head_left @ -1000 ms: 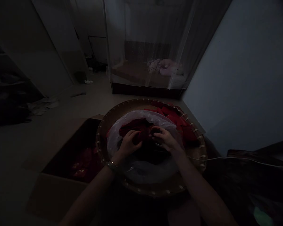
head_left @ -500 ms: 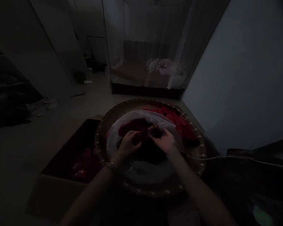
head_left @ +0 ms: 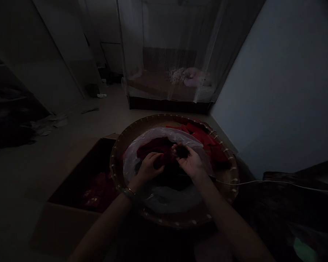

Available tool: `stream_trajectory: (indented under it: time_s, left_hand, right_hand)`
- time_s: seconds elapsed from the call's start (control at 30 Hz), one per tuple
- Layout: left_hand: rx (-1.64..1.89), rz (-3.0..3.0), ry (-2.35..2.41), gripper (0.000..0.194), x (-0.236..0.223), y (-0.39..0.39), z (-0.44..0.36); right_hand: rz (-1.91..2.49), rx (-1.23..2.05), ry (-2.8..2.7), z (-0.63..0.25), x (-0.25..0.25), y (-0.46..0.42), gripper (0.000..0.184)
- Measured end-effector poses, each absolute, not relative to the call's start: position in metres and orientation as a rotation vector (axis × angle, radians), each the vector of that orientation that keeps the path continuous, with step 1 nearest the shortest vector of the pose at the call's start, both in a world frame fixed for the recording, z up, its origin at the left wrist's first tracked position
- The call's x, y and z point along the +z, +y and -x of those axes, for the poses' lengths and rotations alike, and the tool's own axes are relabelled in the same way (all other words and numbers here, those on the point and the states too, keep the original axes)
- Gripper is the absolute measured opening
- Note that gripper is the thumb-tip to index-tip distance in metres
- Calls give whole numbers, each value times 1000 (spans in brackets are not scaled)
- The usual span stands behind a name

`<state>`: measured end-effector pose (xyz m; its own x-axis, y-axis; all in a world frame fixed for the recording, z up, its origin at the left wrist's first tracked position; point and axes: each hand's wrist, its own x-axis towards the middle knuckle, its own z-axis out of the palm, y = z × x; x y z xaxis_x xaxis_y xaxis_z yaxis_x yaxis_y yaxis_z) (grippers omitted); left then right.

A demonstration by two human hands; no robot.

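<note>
The room is very dim. A round woven tray [head_left: 142, 128] rests in front of me with a clear plastic bag [head_left: 133, 156] lying open in it. Dark red pieces [head_left: 153, 145] fill the bag. My left hand [head_left: 149, 167], a bangle on its wrist, reaches into the bag with its fingers curled on the red pieces. My right hand [head_left: 190, 162] is turned palm up over the bag, its fingers pinched around a small dark clump [head_left: 182, 151]. More red pieces [head_left: 207, 140] lie loose on the tray's far right side.
An open cardboard box [head_left: 65, 214] with red items inside stands at the left of the tray. A thin pale cord [head_left: 276, 182] runs off to the right. A net-draped bed [head_left: 169, 83] stands beyond, a blue-grey wall [head_left: 284, 91] at the right.
My right hand has turned from palm down to palm up and lifted a dark clump out of the bag. My left hand has barely shifted.
</note>
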<state>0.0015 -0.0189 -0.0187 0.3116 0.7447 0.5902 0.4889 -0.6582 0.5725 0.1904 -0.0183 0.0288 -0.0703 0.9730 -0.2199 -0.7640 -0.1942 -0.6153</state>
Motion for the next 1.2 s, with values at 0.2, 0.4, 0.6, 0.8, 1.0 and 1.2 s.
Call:
stream_trajectory:
  time_s: [0.2,0.4,0.6,0.8,1.0,1.2]
  left_hand:
    - [1253,-2307,1101,45,-20,-20,-3]
    - [1248,-2282,1113,45,-19,-21,-4]
    - [1224,-2274,1124,44,-18,-22,-4]
    - [1201,-2274,1143,45,-19,-22,-3]
    - [1221,-2264,1148,46,-22,-20,-3]
    - [1201,-2309,1108,50,-27,-18,-3]
  right_hand:
    - [745,1586,-436,-168,41,-20,26]
    - [821,1405,-618,-156,36,-22,22]
    - [989,1225,-858,-153,27,-26,35]
    - [1038,1112,-1092,-154,29,-32,38]
    - [1172,1189,-1358,-166,29,-36,41]
    - [1223,1001,-1735,-176,21,-34,59]
